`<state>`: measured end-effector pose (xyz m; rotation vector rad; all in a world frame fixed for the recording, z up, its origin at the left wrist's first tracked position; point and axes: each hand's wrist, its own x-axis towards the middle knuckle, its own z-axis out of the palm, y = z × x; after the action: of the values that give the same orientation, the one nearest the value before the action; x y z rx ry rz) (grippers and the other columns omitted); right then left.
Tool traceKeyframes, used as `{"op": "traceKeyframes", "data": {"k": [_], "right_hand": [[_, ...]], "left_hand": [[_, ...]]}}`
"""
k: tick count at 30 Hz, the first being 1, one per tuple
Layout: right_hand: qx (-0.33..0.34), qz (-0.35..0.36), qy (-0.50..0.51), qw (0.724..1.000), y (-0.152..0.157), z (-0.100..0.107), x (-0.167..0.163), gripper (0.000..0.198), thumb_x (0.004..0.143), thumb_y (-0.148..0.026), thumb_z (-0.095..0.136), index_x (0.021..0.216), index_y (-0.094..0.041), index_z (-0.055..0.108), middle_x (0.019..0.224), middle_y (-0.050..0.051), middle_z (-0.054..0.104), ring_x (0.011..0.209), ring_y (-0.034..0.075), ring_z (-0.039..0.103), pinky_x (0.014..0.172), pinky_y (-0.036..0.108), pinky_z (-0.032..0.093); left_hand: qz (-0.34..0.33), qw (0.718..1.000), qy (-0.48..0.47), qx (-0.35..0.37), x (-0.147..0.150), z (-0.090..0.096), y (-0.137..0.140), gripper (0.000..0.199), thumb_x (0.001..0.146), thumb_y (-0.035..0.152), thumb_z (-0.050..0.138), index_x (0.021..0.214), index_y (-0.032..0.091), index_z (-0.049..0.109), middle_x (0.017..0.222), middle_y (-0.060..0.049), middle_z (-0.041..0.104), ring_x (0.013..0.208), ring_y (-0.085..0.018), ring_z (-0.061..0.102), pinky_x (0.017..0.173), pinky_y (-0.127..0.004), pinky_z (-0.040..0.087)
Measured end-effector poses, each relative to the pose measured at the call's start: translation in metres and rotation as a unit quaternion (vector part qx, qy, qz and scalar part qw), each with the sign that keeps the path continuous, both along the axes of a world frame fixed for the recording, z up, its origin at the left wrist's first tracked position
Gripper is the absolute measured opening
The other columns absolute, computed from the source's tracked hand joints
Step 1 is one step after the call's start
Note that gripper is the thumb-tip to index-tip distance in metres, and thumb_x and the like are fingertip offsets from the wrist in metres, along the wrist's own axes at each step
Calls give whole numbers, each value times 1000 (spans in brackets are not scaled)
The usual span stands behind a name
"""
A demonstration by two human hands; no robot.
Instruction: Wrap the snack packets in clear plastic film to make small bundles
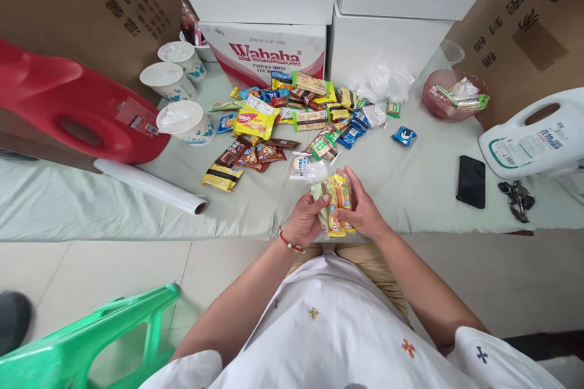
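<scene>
Several long snack packets [337,203], yellow ones beside a pale green one, are held upright side by side at the table's front edge. My left hand [308,216] grips them from the left, its thumb across the front. From the other side my right hand [362,209] closes on the yellow packets, thumb on their front and fingers behind. A crumpled piece of clear plastic [316,171] sits just behind the packets. Beyond lies a loose heap of wrapped snacks, with a yellow nabati packet [252,124], brown cocoa packets [232,152] and blue packets [351,134].
Paper cups [185,121] stand at the left near a red jug [77,103] and a roll of plastic film [152,187]. On the right are a pink bowl [431,94] of snacks, a phone [471,182], keys [517,199] and a white detergent bottle [538,130]. A Wahaha carton [269,42] stands behind.
</scene>
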<state>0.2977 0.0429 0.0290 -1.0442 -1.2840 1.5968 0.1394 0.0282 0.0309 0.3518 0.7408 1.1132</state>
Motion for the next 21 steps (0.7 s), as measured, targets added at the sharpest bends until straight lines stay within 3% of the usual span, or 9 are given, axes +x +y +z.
{"op": "traceKeyframes", "data": {"k": [3, 6, 13, 17, 21], "right_hand": [[-23, 5, -32, 999, -2, -8, -1, 54, 70, -58, 86, 105, -22, 66, 90, 1, 65, 79, 18, 60, 71, 29, 53], [-20, -20, -76, 997, -12, -15, -8, 45, 82, -63, 72, 91, -20, 62, 74, -3, 57, 66, 14, 52, 62, 26, 46], [139, -77, -231, 960, -28, -11, -20, 30, 97, -51, 53, 89, -24, 44, 78, -1, 56, 71, 17, 54, 66, 29, 44], [143, -63, -268, 951, -22, -14, -19, 28, 100, -51, 46, 94, -24, 45, 83, 2, 58, 76, 21, 58, 70, 33, 46], [129, -72, -241, 959, -20, -16, -19, 35, 95, -53, 55, 111, -22, 50, 104, 7, 63, 94, 23, 61, 81, 35, 49]], "left_hand": [[59, 998, 23, -3, 7, -7, -1, 51, 65, 39, 94, 101, 17, 66, 98, -6, 78, 98, -27, 74, 90, -39, 58], [106, 993, 51, 2, 11, -12, 1, 53, 65, 40, 93, 104, 20, 63, 99, -2, 76, 95, -23, 74, 89, -37, 58], [141, 979, 140, 53, 19, -3, 1, 51, 77, 48, 83, 115, 22, 61, 113, -3, 73, 106, -20, 69, 97, -35, 53], [138, 971, 185, 58, 23, 2, 1, 51, 75, 46, 84, 113, 22, 58, 111, -4, 71, 102, -20, 68, 94, -35, 53], [170, 963, 204, 39, 23, -4, 1, 49, 76, 46, 82, 110, 23, 55, 109, -3, 69, 99, -20, 68, 92, -35, 53]]}}
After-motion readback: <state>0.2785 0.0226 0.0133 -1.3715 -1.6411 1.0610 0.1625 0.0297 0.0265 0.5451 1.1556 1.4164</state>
